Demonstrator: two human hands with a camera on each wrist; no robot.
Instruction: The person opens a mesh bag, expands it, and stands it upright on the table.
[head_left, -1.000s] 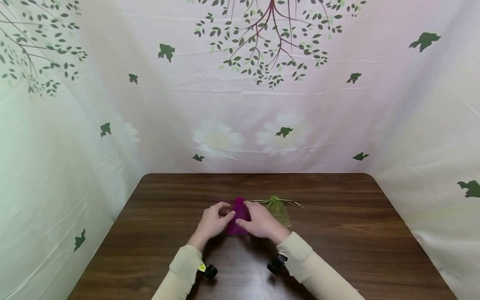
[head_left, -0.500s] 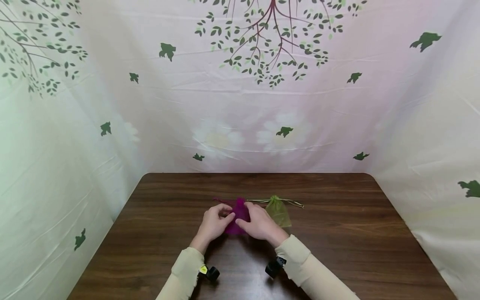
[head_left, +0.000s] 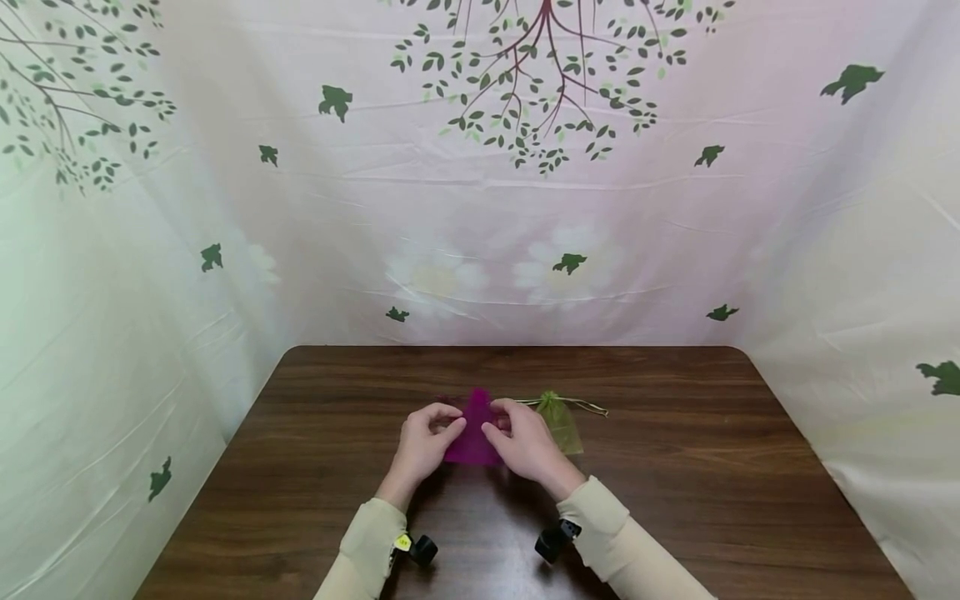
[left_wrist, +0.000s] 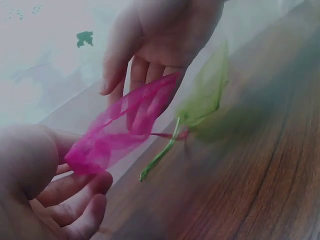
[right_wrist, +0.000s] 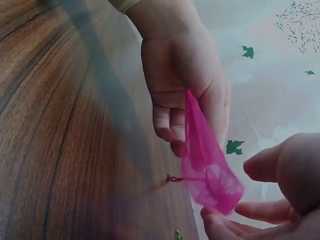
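A sheer magenta organza drawstring pouch [head_left: 472,440] is held up between the two hands, its bottom edge toward the person and its gathered neck away. My left hand [head_left: 420,443] pinches its left side between thumb and fingers. At the right side my right hand [head_left: 528,446] grips it with curled fingers and thumb; the fingertips are partly hidden. In the left wrist view the pouch [left_wrist: 125,125] hangs above the table with a thin dark-pink cord showing. A green organza pouch [head_left: 561,429] lies flat just beyond the right hand, its cords spread sideways.
The dark wood table [head_left: 675,467] has rounded far corners. Pale cloth with printed trees, birds and flowers hangs behind it [head_left: 480,217] and at both sides. Black wrist cameras sit below the left cuff [head_left: 424,550] and the right cuff [head_left: 550,546].
The magenta pouch has risen slightly and its bottom edge has spread wider and moved away from the person. The right fingers have shifted along its side. The green pouch has stayed put.
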